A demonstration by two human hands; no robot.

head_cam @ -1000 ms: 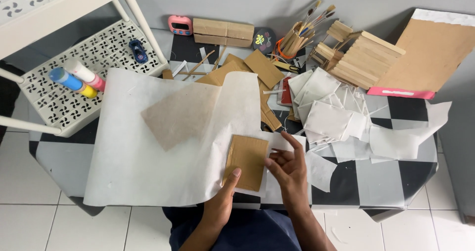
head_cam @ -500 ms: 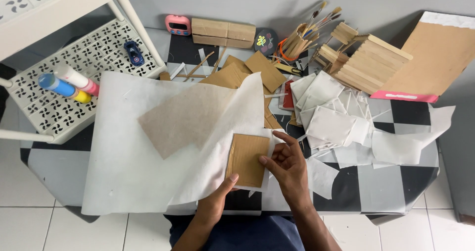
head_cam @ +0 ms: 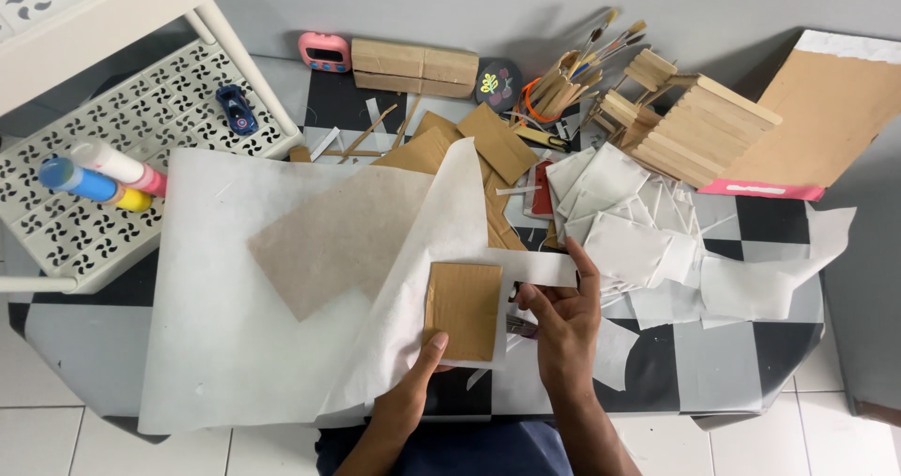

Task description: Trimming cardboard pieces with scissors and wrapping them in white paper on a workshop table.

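Note:
A small brown cardboard rectangle (head_cam: 463,310) lies on a large sheet of white tracing paper (head_cam: 235,345) whose right part is folded up over a bigger cardboard piece (head_cam: 338,237). My left hand (head_cam: 420,382) presses its thumb on the paper at the rectangle's lower edge. My right hand (head_cam: 563,321) pinches the paper strip just right of the rectangle, index finger stretched up along it.
Cut white paper pieces (head_cam: 638,222) pile up at right, beside a wooden stick structure (head_cam: 690,124) and a large brown envelope (head_cam: 826,110). Cardboard scraps (head_cam: 488,143), a brush holder (head_cam: 563,82), a pink timer (head_cam: 324,52) sit at the back. A white perforated rack (head_cam: 113,157) holds paint bottles.
The folded paper flap has lifted higher over the big cardboard. My right hand has shifted from the rectangle's edge out to the paper strip on its right; my view has tilted slightly.

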